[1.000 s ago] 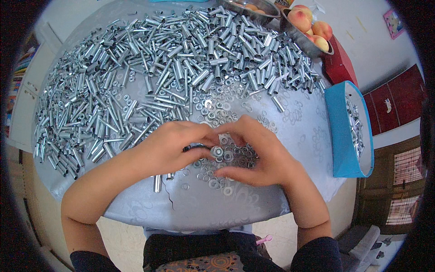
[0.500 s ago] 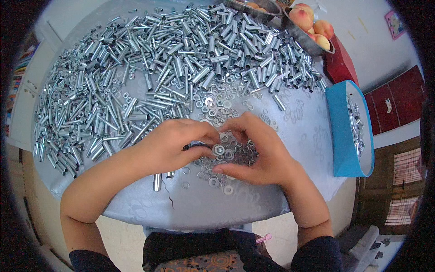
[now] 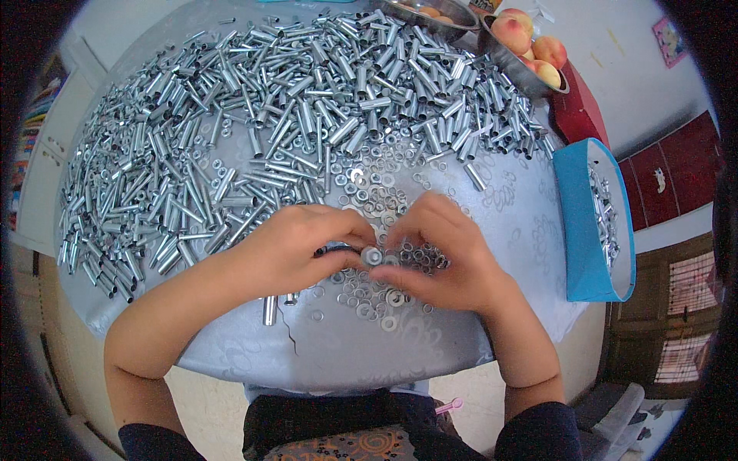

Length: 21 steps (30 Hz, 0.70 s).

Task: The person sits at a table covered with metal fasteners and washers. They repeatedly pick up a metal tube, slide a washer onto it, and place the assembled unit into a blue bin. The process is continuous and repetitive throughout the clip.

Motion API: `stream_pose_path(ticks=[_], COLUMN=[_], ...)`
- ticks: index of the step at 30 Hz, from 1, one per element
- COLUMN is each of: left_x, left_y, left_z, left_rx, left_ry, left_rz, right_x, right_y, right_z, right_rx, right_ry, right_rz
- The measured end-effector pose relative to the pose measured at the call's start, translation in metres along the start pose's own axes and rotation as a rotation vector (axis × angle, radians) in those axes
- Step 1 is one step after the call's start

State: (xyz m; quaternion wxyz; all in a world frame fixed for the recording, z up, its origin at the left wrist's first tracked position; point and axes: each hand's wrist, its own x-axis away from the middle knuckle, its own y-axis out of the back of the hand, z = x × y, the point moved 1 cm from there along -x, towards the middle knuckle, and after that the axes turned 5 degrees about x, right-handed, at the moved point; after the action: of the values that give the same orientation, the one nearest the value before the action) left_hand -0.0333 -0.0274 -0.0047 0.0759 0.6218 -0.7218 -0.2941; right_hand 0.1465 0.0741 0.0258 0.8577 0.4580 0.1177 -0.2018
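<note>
My left hand (image 3: 304,240) is closed, its fingertips and thumb pinching a metal bolt (image 3: 372,256) seen end-on, with a ring like a washer or nut around its tip. A dark, thin thing (image 3: 332,248) shows between the left thumb and fingers; I cannot make out what it is. From the right, my right hand (image 3: 450,257) brings its curved forefinger and thumb to the same bolt end; the forefinger is blurred. Beneath and between both hands lie many loose washers (image 3: 390,323). A short metal tube (image 3: 269,310) sits by the left wrist.
A broad heap of metal tubes and bolts (image 3: 231,115) covers the table's far and left parts. To the right stands a blue box (image 3: 580,230) holding metal parts. Metal bowls, one with peaches (image 3: 511,34), are at the far right. A crack (image 3: 289,334) marks the tablecloth near the front edge.
My right hand has moved in, bringing its thumb and forefinger onto the bolt end. My left hand has stayed almost in place, with the bolt in it.
</note>
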Motion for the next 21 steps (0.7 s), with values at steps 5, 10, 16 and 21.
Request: stream_pose_path(ticks=[5, 10, 16, 21], left_x=[0.0001, -0.0009, -0.0013, -0.0002], left_y=[0.0008, -0.0008, 0.0003, -0.0015], left_z=[-0.0015, 0.0004, -0.0019, -0.0003], left_rx=[-0.052, -0.061, -0.048, -0.011], left_ry=[-0.022, -0.036, 0.012, 0.050], left_rz=[0.007, 0.005, 0.032, 0.003], right_x=[0.0001, -0.0025, -0.0030, -0.0013], right_y=[-0.0025, 0.0004, -0.0029, 0.0065], right_z=[0.0015, 0.0053, 0.0078, 0.0054], right_rx=[-0.026, -0.033, -0.019, -0.009], right_ry=[0.022, 0.004, -0.076, 0.047], right_rz=[0.003, 0.000, -0.002, 0.022])
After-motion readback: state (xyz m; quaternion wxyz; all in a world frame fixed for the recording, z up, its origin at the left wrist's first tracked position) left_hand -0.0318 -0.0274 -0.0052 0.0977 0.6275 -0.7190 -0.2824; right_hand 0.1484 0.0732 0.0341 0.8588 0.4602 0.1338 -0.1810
